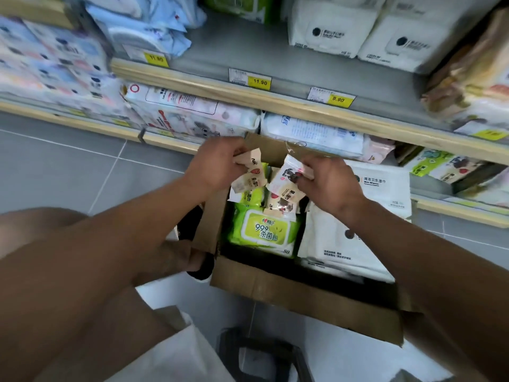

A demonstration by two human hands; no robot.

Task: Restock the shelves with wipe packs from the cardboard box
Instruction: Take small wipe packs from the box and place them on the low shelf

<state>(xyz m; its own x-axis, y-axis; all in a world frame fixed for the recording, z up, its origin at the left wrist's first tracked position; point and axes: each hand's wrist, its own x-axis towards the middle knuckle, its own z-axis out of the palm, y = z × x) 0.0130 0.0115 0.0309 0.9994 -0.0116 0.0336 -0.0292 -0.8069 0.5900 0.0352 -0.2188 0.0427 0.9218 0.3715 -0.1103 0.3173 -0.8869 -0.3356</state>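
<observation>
View from my head, looking down at the box (289, 293) in the centre of the frame. At upper left, blurred packs filled the shelf (209, 86), whose wooden lip carried yellow price tags (259, 82) running toward the upper right. Left of centre, my left hand (217, 166) was curled shut around a few small beige packs (249, 172), held above the box's far left corner. Below it, inside the box, lay a green pack (263, 230), face up. At centre, my right hand (329, 183) pinched a small pink-and-white pack (287, 175) between thumb and fingers, just beside the beige ones; more small packs (281, 201) sat under it, on the green pack's far edge. Right of the green pack, white packs (338, 244) lay stacked inside the box. At the right of the frame, a large white pack (385, 186) lay on the lower shelf (454, 208) just behind the box. The box stood on the grey tiled floor (68, 166) against the shelving, flaps open.
</observation>
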